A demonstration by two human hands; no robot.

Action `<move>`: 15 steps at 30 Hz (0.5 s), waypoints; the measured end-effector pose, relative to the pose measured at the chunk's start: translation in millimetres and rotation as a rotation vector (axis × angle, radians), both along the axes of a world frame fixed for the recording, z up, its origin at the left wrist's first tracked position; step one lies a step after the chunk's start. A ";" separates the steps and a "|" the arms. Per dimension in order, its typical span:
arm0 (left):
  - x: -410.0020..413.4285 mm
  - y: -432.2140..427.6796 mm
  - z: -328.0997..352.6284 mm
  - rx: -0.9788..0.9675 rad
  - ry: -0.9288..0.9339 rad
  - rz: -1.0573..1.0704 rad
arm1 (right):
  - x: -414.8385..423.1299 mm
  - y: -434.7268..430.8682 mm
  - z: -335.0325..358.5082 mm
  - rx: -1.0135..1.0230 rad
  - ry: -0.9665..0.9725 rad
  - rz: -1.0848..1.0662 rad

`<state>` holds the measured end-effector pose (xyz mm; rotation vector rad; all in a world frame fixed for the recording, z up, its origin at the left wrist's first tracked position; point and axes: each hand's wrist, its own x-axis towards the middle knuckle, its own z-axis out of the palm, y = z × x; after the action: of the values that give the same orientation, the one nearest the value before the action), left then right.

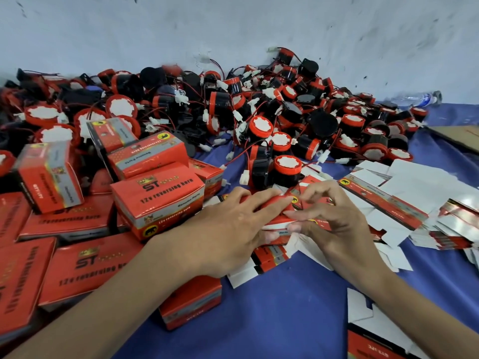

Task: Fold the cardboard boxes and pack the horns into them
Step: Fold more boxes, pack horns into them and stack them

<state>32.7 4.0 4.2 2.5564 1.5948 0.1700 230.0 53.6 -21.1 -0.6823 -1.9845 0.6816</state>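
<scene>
Head view: a flat red carton (269, 203) lies long axis left-right on the blue cloth (285, 301), before the horn pile (259, 112). Left hand (228, 229) presses it, fingers straight; right hand (329, 216) pinches its flap. Grey wall (233, 29) behind.

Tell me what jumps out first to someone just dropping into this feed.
The big heap of red-and-black horns against the far wall grabs the eye first. Next come the folded red boxes stacked at left. In the middle, the left hand and right hand work a flat box blank over the blue cloth.
</scene>
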 end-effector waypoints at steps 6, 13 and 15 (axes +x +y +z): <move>2.8 -3.3 -1.2 0.071 -0.094 0.059 | -3.2 -2.3 0.2 -0.013 0.077 0.033; 7.3 -3.0 -0.9 0.076 0.008 0.112 | -5.1 -2.3 -0.5 -0.066 0.168 0.073; 7.1 -2.2 -0.5 0.081 0.024 0.121 | -5.1 -2.3 -1.0 -0.043 0.146 0.071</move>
<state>39.8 1.8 3.8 2.5302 1.7884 0.2206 224.9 51.4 -22.1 -0.5728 -1.8711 0.7959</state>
